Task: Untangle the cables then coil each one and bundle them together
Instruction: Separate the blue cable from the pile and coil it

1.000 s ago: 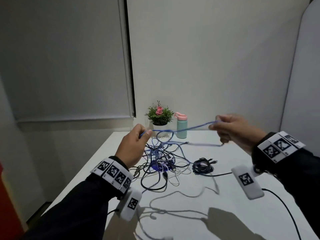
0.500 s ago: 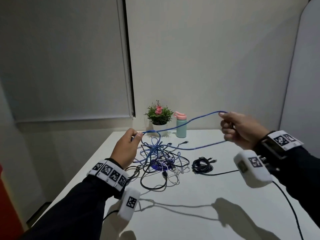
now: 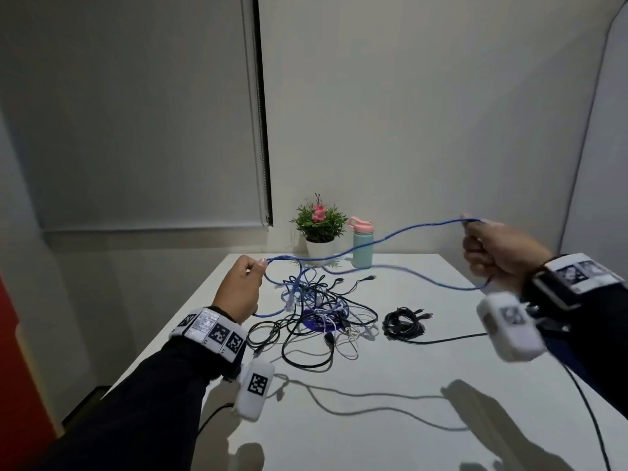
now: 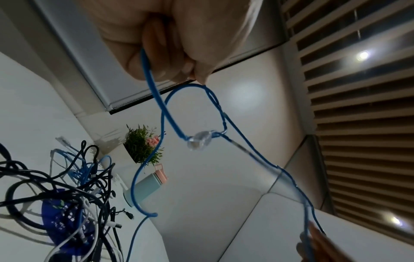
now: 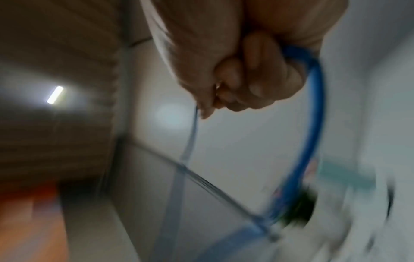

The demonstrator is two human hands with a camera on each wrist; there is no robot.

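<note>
White walls and a lowered blind back the white worktop [image 3: 424, 385]. Raised above it, the left hand [image 3: 239, 288] pinches the blue cable [image 3: 390, 236] between thumb and fingers, with another strand running out under its curled fingers. Well apart, the right hand [image 3: 494, 256] is fisted round the same cable, a loop arching out of the fist; its wrist view is blurred. The cable sags between the hands and trails down into the tangle [image 3: 316, 314] of black, white and blue cables lying between and below them. Just right of the tangle sits a black coil [image 3: 404, 324]. Beyond the hands stand a plant [image 3: 319, 229] and a bottle [image 3: 363, 244].
</note>
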